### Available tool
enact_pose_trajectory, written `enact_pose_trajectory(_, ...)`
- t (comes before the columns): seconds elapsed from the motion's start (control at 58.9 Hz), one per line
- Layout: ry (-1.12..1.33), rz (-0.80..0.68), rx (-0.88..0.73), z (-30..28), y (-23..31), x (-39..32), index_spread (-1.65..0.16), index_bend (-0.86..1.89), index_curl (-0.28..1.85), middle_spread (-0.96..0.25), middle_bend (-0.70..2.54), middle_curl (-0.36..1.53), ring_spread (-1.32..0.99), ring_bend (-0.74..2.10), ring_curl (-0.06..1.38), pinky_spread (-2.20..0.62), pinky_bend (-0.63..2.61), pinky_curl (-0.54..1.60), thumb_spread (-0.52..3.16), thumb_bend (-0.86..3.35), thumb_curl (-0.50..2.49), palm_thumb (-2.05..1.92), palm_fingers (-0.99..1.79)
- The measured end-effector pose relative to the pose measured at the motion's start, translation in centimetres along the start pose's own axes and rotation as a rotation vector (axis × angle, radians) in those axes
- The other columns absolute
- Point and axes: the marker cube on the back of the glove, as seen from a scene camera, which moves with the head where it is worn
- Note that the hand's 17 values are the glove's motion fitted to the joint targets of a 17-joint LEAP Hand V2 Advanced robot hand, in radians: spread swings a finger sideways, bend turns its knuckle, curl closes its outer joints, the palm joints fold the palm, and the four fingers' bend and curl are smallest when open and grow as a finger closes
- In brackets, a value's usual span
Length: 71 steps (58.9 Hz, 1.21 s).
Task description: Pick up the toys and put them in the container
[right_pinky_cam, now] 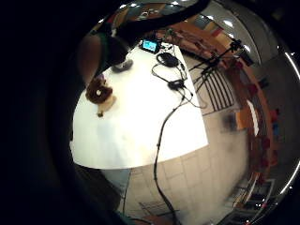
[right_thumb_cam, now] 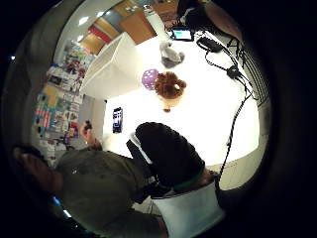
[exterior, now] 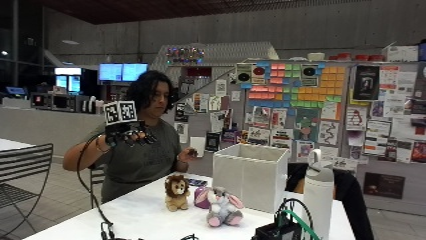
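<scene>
While the gloved right hand (exterior: pixel 128 136) hangs raised, fingers loosely spread and holding nothing, a lion toy (exterior: pixel 176 192), purple ball (exterior: pixel 202 197) and grey bunny (exterior: pixel 223 206) sit on the table (exterior: pixel 143 220) beside the white container (exterior: pixel 249 175).

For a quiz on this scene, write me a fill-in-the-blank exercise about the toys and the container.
1. The gloved right hand is raised above the table and holds ____.
2. The lion toy stands beside the purple ____.
3. The white container stands on the white ____.
4. The grey toy nearest the container is a ____.

Missing words: nothing; ball; table; rabbit
</scene>
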Motion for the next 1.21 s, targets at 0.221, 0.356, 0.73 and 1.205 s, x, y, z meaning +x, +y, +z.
enact_pose_trajectory(0.221, 0.032, -0.025, 0.003, 0.1, -0.1, -0.6, -0.33, 0.16, 0.10, -0.13, 0.20, 0.11, -0.20, 0.41, 0.12, -0.03, 0.61, 0.22, 0.97, -0.04, 0.08, -0.05, 0.37)
enact_pose_trajectory(0.356, 0.043, -0.034, 0.002, 0.2, -0.7, -0.7, -0.37, 0.17, 0.13, -0.15, 0.21, 0.16, -0.24, 0.44, 0.14, -0.03, 0.63, 0.25, 1.10, -0.04, 0.12, -0.06, 0.35)
enact_pose_trajectory(0.73, -0.142, -0.081, 0.064, 1.1, -6.0, -4.7, -0.39, 0.18, 0.21, -0.16, 0.23, 0.25, -0.26, 0.50, 0.18, -0.04, 0.67, 0.29, 1.21, -0.03, 0.18, -0.04, 0.32)
enact_pose_trajectory(1.205, -0.006, 0.008, -0.321, 22.1, -9.4, -9.7, -0.32, 0.20, 0.26, -0.13, 0.32, 0.34, -0.21, 0.50, 0.21, 0.01, 0.75, 0.34, 1.17, 0.00, 0.30, 0.13, 0.09)
